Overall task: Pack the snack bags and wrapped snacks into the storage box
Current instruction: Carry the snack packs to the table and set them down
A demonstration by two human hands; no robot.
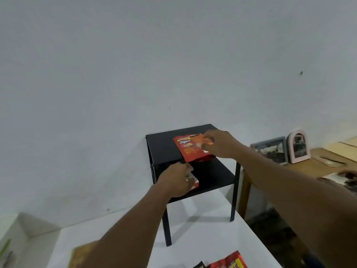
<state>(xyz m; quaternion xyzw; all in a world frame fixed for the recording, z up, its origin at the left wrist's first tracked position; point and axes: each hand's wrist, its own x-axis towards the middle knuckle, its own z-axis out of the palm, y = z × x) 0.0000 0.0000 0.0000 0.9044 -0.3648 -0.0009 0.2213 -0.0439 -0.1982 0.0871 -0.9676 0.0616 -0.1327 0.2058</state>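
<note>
Right hand [218, 145]: pinching glossy red snack bag [190, 149], flat against matte black storage box [162, 147].
Left hand [176, 180]: gripping red-and-white wrapped snack [194, 187], mostly hidden.
Support: black stand [216, 176], white table [202, 235].
Foreground: red packets [231, 262].

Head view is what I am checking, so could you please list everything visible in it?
storage box: one, black, on the stand's rear
stand: one, black, legged, on the white table
snack bag: one, orange-red, over the storage box, pinched by the right hand
packet: one, red and white, on the stand's front, mostly hidden under the left hand
loose snack bags: at least two, red and black, at the white table's near edge
white table: one, centre
picture frame: one, grey, on the wooden desk
arched frame: one, pink, beside the picture frame
wooden desk: one, brown, right
left hand: one, holds the packet
right hand: one, holds the snack bag
</note>
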